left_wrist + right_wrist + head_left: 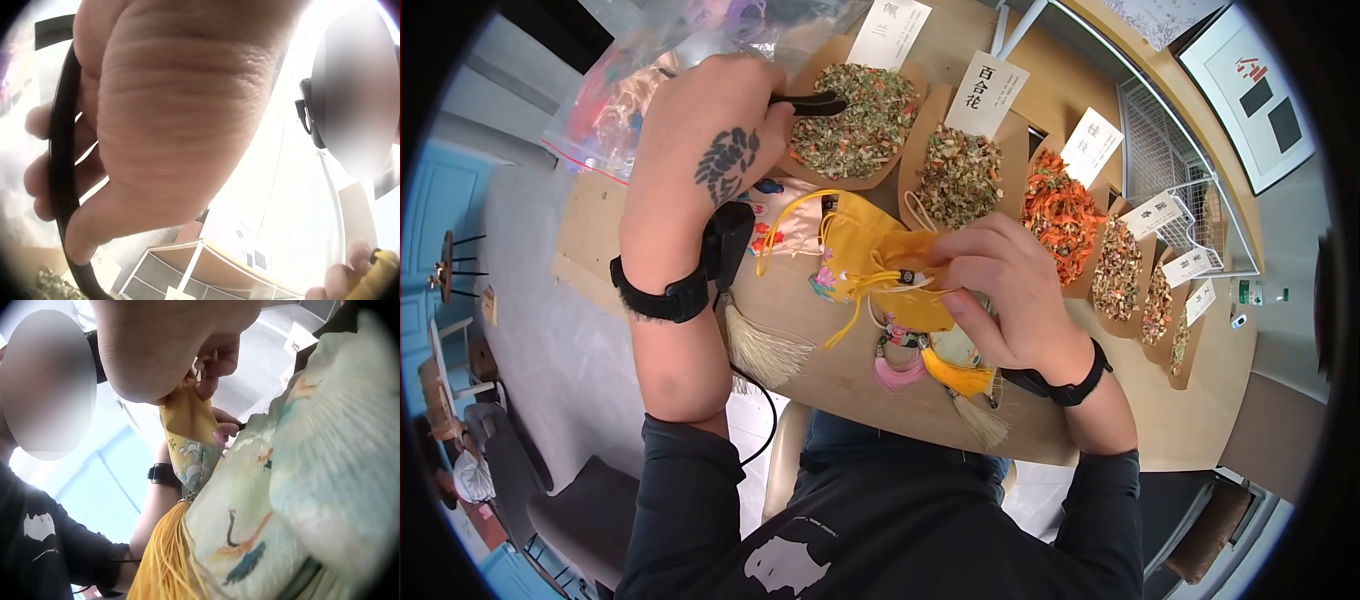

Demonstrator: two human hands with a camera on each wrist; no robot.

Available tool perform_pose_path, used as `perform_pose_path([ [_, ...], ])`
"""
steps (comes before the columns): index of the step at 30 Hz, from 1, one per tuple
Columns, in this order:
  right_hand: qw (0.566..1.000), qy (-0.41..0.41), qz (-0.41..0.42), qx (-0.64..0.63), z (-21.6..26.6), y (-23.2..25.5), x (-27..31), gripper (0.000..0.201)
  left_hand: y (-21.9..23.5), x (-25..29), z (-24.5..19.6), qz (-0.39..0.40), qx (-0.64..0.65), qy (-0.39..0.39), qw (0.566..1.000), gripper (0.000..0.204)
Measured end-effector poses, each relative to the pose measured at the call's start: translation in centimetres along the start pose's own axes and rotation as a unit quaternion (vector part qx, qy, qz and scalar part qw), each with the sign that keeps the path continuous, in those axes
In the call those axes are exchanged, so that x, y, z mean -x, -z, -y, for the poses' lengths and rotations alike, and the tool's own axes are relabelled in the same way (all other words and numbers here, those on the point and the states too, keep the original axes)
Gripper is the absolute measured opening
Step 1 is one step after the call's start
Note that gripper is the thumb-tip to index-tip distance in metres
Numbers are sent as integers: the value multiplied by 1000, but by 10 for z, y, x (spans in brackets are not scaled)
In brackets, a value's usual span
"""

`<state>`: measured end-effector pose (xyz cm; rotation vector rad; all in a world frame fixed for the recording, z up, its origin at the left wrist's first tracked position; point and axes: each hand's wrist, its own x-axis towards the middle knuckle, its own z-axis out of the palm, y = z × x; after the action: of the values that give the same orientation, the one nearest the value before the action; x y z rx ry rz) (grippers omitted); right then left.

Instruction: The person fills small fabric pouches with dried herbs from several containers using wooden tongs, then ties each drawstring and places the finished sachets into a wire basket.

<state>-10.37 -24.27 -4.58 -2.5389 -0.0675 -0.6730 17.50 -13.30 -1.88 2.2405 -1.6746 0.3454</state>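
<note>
My left hand (pixel 718 130) grips black tongs (pixel 822 103), whose tips lie over the dried green herbs (pixel 855 135) in the leftmost paper tray. In the left wrist view, the fingers and thumb wrap round the dark, curved arm of the tongs (pixel 62 144). A yellow drawstring pouch (pixel 862 235) with an embroidered lower part is held at its gathered mouth by my right hand (pixel 1012 290). From the right wrist, the pouch (pixel 190 419) hangs from pinching fingers, with a yellow tassel (pixel 165 550) below it. Part of its mouth is hidden by the fingers.
More trays of dried flowers, including orange petals (pixel 1060 220), stand along the back with white name cards (pixel 988 92). Tasselled pouches, one pale green (pixel 250 506), lie at the front edge. A pink pouch (pixel 795 225) and plastic bag (pixel 615 110) are at left.
</note>
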Motion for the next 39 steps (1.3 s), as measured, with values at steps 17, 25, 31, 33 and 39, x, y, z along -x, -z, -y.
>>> perform_pose_path([
  [17,999,-11,-18,-26,-3,-3,2,20,-3,0,-10,123,25,25,992,21],
  [25,1000,-9,-11,-10,-2,1,2,21,-9,0,-8,121,51,1,991,23],
  [31,997,17,6,73,9,9,-4,25,-22,2,-4,66,67,-59,994,16],
  [33,996,20,-4,90,10,8,-4,26,-29,3,-1,43,87,-82,992,14],
  [39,995,2,-15,100,11,8,-5,26,-38,-3,2,51,73,-94,992,11],
])
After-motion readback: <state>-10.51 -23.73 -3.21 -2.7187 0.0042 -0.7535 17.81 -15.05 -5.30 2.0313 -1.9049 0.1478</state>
